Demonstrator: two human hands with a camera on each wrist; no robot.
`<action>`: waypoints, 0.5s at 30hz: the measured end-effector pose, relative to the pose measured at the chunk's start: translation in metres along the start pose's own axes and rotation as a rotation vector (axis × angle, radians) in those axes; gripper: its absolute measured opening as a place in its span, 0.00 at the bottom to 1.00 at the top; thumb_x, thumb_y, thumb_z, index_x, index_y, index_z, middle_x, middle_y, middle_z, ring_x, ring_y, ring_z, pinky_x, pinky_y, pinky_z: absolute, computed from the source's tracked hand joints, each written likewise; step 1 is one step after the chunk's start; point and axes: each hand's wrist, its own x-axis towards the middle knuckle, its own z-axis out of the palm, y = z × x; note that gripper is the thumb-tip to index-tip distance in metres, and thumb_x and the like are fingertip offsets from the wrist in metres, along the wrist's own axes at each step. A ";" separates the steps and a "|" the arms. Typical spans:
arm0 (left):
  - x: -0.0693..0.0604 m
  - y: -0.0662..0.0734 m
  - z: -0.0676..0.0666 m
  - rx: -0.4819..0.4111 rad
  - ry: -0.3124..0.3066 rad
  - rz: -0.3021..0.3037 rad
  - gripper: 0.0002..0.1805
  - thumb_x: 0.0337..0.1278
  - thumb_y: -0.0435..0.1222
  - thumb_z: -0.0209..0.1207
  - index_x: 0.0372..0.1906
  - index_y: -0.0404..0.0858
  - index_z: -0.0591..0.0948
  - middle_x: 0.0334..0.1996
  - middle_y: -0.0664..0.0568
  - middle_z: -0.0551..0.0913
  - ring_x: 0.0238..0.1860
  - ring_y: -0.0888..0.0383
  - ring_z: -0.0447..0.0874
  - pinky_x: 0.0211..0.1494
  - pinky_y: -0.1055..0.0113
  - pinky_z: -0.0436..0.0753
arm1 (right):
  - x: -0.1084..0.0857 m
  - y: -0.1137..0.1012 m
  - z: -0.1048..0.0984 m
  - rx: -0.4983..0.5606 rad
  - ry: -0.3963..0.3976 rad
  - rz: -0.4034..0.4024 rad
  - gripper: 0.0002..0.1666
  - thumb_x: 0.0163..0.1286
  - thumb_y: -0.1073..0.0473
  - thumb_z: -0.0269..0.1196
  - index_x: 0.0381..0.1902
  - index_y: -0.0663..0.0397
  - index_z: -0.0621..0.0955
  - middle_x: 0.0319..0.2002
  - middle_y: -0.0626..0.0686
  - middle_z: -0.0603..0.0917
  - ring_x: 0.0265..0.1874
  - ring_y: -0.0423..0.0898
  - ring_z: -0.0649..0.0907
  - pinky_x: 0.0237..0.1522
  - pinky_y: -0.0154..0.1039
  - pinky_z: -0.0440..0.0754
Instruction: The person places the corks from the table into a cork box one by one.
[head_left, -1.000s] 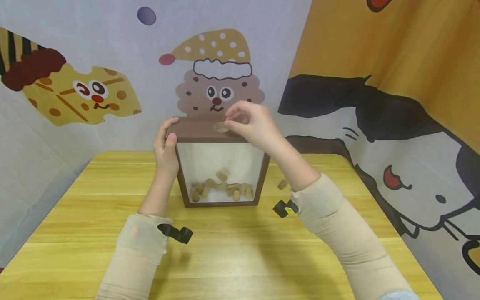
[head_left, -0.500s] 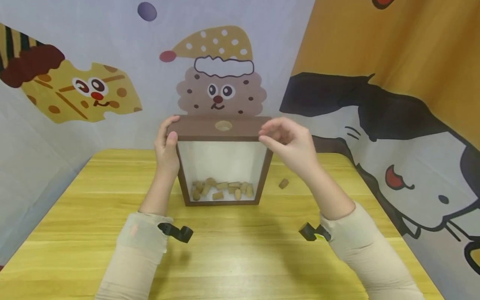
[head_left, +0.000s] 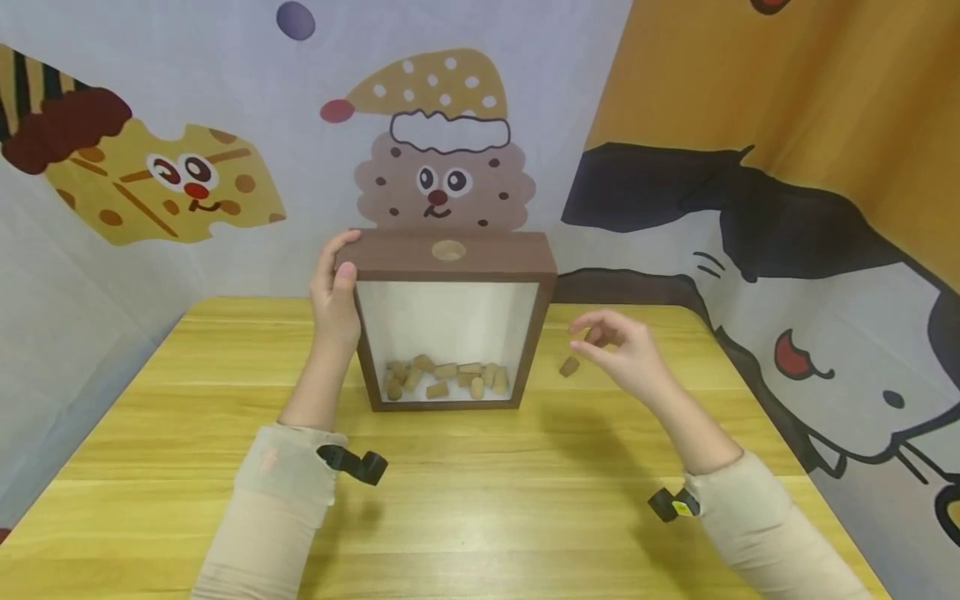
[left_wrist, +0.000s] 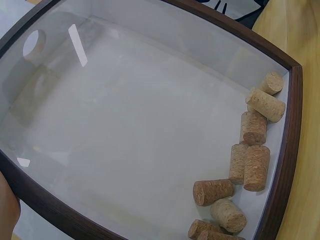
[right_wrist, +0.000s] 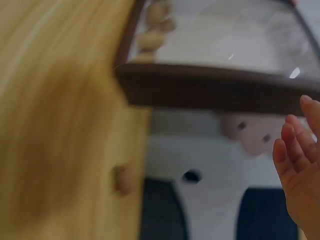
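A dark brown shadow box (head_left: pixel 450 342) with a clear front and a round hole in its top stands upright on the table. Several wine corks (left_wrist: pixel 257 167) lie along its bottom inside. My left hand (head_left: pixel 334 300) grips the box's upper left corner, thumb at the front edge and fingers over the top. To the right of the box, one loose cork (head_left: pixel 569 367) lies on the table. My right hand (head_left: pixel 618 350) hovers just above and beside that cork, fingers loosely bent with nothing between them. In the right wrist view the loose cork (right_wrist: pixel 122 180) is blurred.
The yellow wood-grain table (head_left: pixel 450 500) stretches in front of the box and to both sides. Behind it hangs a cloth backdrop (head_left: pixel 300 167) printed with cartoon figures, close to the table's far edge.
A cork in mid-fall inside the box now lies at the bottom. My right hand has moved from the top hole rightward and down towards the loose cork. The left hand stays in place.
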 end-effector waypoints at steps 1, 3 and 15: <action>0.000 0.001 0.000 -0.002 -0.002 0.000 0.46 0.49 0.68 0.54 0.58 0.32 0.74 0.60 0.49 0.73 0.67 0.52 0.60 0.65 0.54 0.53 | -0.002 0.008 -0.001 -0.018 -0.011 0.020 0.13 0.60 0.65 0.69 0.44 0.56 0.82 0.32 0.51 0.84 0.29 0.45 0.80 0.34 0.37 0.77; 0.001 0.002 0.001 -0.002 -0.004 0.004 0.46 0.49 0.68 0.54 0.57 0.31 0.74 0.60 0.49 0.74 0.67 0.52 0.60 0.66 0.55 0.52 | -0.005 0.023 -0.003 -0.050 -0.034 0.056 0.14 0.60 0.63 0.69 0.45 0.56 0.82 0.32 0.50 0.83 0.30 0.46 0.80 0.34 0.38 0.77; 0.001 0.001 0.000 0.009 0.002 0.007 0.46 0.49 0.68 0.54 0.57 0.31 0.74 0.60 0.48 0.74 0.67 0.52 0.60 0.65 0.54 0.52 | -0.005 0.093 0.000 -0.136 -0.220 0.132 0.18 0.63 0.62 0.67 0.51 0.58 0.80 0.48 0.55 0.82 0.38 0.48 0.79 0.37 0.44 0.77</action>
